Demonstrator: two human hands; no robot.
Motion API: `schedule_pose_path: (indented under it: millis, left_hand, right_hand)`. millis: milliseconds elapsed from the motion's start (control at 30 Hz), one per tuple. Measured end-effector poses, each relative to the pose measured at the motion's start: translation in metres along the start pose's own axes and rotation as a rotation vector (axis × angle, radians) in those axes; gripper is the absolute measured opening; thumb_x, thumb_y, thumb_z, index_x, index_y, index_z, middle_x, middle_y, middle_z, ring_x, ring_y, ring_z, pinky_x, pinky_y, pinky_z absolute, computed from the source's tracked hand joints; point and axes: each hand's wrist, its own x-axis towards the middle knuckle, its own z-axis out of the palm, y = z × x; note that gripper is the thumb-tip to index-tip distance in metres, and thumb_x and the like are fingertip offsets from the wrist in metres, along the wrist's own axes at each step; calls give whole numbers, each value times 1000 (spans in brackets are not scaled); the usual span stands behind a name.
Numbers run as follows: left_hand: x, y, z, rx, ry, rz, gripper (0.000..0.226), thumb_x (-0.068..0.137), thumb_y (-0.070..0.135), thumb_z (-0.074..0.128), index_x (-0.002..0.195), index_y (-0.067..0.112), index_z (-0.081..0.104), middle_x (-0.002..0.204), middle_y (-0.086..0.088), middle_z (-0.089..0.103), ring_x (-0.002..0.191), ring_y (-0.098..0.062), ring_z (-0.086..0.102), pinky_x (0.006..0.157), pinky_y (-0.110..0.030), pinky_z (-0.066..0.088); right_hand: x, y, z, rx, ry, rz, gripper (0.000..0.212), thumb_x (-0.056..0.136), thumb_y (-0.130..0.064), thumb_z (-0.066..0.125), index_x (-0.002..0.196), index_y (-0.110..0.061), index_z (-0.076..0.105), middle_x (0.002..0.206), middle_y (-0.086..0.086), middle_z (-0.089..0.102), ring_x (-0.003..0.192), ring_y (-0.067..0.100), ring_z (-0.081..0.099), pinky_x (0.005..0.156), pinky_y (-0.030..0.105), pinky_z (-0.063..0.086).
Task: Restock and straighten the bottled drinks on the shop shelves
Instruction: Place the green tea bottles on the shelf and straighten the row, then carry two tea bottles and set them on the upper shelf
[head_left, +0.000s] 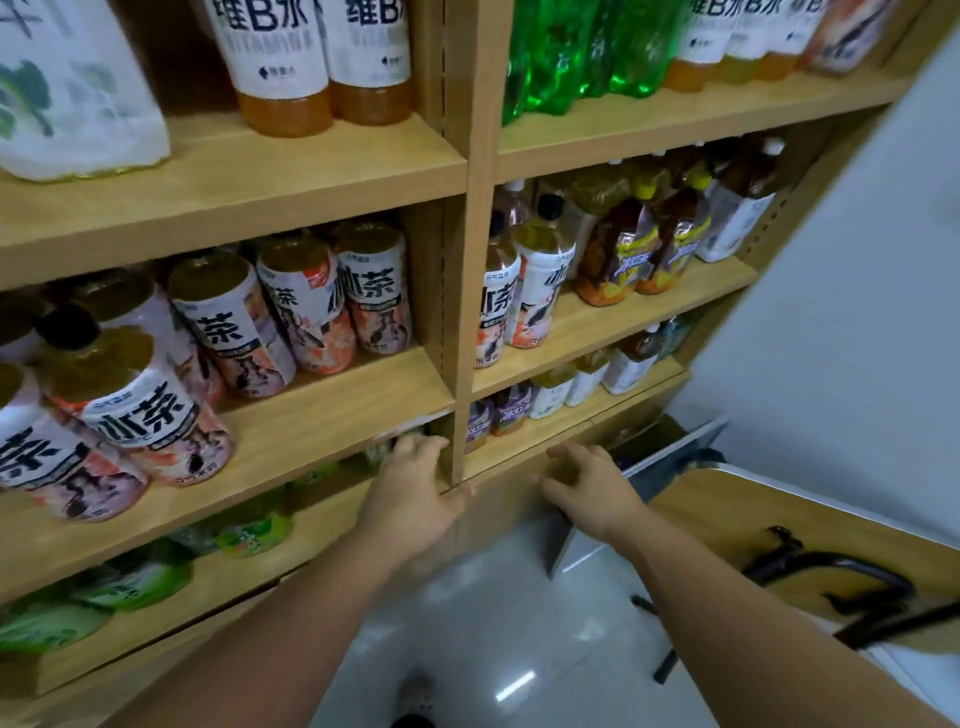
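Observation:
Wooden shelves (322, 415) hold rows of bottled drinks. Iced-tea bottles (228, 327) with pink and white labels fill the middle left shelf. Green-labelled bottles (249, 530) stand on the low left shelf. My left hand (410, 493) reaches into that low shelf beside the upright post (457, 441); its fingertips are near a bottle there, and a grip is not visible. My right hand (587, 483) hovers with spread fingers at the edge of the bottom right shelf, holding nothing. Small bottles (498, 413) stand just above it.
Higher shelves carry orange vitamin-water bottles (280, 67), green soda bottles (566, 57) and dark tea bottles (644, 244). A wooden-topped table (727, 514) with a black cable stands at the right. A white wall lies beyond it. Glossy tiled floor (483, 623) is below.

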Motion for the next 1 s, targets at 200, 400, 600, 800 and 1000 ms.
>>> schedule_pose_path:
  millis: [200,400,600,800,1000]
  left_hand:
    - [36,19,34,26,-119,20,72,87,56,69,148,28,43,148,2,41,129,-20,48,102,-34,47]
    - [67,49,66,9,-129,-10,72,84,57,71,146,31,45,145,3,43,126,-19,49,102,-37,48]
    - [97,93,105,1,-83,-147,73,83,53,74,143,21,50,141,-5,46,126,-25,52,103,-36,46]
    - [141,144,141,72,-83,-190,74,82,52,73,145,25,45,138,-6,46,128,-28,48,101,-40,47]
    - [213,162,172,34,-68,-256,74,80,50,75,143,25,45,132,-6,49,122,-28,51,100,-41,49]
  right_hand:
    - [25,33,-21,-13,-3,63,55,97,-45,65,147,-25,50,144,2,43,117,14,49,109,33,45]
    - [71,68,-46,-49,-63,25,53,98,-46,64,145,-26,50,139,-1,44,117,14,51,105,31,44]
    - [129,109,-95,-88,-180,-73,50,93,-43,69,139,-26,57,135,-2,43,119,21,55,104,33,46]
    - [183,140,-146,-71,-201,-132,57,89,-50,72,140,-29,55,138,3,47,113,23,61,105,38,50]
    - [251,146,-157,-88,-173,-195,63,95,-45,68,150,-24,47,152,6,38,136,26,44,109,35,39]
